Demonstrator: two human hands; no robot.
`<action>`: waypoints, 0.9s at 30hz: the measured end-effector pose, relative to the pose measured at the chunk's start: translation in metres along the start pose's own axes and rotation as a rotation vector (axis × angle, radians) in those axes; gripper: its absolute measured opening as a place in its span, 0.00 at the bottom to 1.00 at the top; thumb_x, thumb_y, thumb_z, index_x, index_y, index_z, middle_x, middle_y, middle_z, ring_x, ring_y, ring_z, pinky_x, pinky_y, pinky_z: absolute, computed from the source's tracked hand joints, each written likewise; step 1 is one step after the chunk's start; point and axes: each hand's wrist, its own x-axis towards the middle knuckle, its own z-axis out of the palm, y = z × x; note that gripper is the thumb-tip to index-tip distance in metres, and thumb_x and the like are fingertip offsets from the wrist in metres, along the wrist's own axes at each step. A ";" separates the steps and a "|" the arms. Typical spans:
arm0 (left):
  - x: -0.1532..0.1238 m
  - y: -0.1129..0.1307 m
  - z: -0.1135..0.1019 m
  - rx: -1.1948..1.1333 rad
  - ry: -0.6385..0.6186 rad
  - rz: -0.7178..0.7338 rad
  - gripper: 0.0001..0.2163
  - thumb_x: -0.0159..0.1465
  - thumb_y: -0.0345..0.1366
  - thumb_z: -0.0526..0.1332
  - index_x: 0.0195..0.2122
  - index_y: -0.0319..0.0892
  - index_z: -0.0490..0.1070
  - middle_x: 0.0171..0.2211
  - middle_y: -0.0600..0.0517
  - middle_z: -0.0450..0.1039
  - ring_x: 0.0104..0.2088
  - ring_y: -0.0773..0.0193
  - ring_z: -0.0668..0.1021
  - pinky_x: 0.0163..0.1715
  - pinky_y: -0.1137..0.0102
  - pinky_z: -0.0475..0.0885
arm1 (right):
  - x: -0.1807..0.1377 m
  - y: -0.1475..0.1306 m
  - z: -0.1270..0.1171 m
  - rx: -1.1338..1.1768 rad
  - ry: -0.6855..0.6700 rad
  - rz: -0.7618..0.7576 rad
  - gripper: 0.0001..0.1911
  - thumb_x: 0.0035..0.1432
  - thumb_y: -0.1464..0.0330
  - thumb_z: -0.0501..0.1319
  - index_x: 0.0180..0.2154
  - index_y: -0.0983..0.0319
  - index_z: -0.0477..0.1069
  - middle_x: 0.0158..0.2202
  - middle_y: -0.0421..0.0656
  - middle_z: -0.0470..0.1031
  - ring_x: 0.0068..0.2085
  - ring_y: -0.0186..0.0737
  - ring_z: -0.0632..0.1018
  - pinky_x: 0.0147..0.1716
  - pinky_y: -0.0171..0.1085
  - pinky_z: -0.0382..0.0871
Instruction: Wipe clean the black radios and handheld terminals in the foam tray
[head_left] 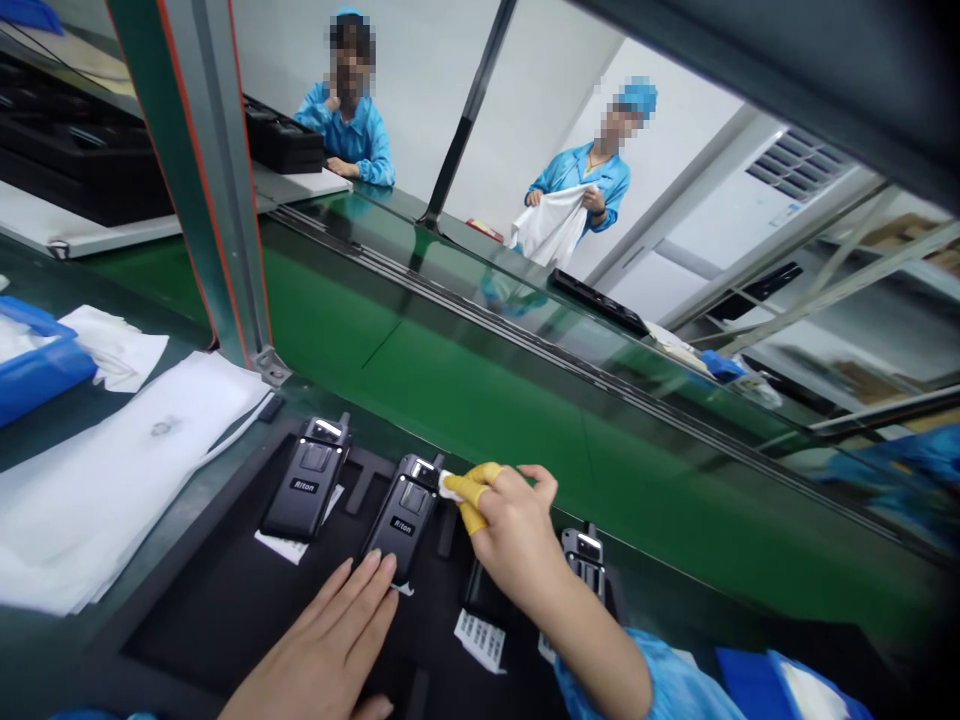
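Three black handheld radios stand in a black tray [225, 600] in front of me. My left hand [330, 640] lies flat with fingers stretched out, its fingertips touching the lower end of the middle radio [403, 515]. My right hand [510, 525], with yellow finger cots on two fingers, pinches a small white cloth [448, 487] against the top right corner of that radio. The left radio [309, 480] stands apart from both hands. The right radio [586, 555] is partly hidden behind my right wrist.
A green conveyor belt [480, 390] runs behind the tray. White sheets [112, 470] and a blue bin [34, 365] lie at the left beside a metal post [210, 200]. Two people in blue coats are across the belt; one holds a white cloth [551, 230].
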 end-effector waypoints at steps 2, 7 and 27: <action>-0.001 -0.001 0.000 0.007 -0.008 -0.009 0.24 0.58 0.36 0.59 0.58 0.39 0.64 0.60 0.43 0.59 0.58 0.51 0.67 0.54 0.59 0.68 | 0.002 -0.003 0.007 -0.027 0.021 -0.141 0.17 0.58 0.76 0.54 0.40 0.51 0.75 0.40 0.40 0.75 0.42 0.38 0.70 0.51 0.48 0.41; 0.000 -0.002 -0.001 0.067 -0.024 0.040 0.25 0.58 0.36 0.60 0.57 0.37 0.64 0.60 0.41 0.60 0.56 0.50 0.69 0.52 0.60 0.70 | 0.008 0.001 0.008 -0.163 0.046 -0.412 0.14 0.64 0.71 0.52 0.44 0.52 0.72 0.43 0.36 0.76 0.47 0.37 0.67 0.54 0.46 0.37; -0.004 -0.003 0.009 0.048 0.118 0.061 0.24 0.60 0.37 0.58 0.57 0.37 0.63 0.60 0.41 0.61 0.58 0.52 0.68 0.54 0.62 0.67 | 0.011 0.040 0.007 -0.280 0.391 -0.581 0.13 0.62 0.76 0.52 0.40 0.60 0.74 0.34 0.41 0.75 0.38 0.36 0.68 0.47 0.45 0.49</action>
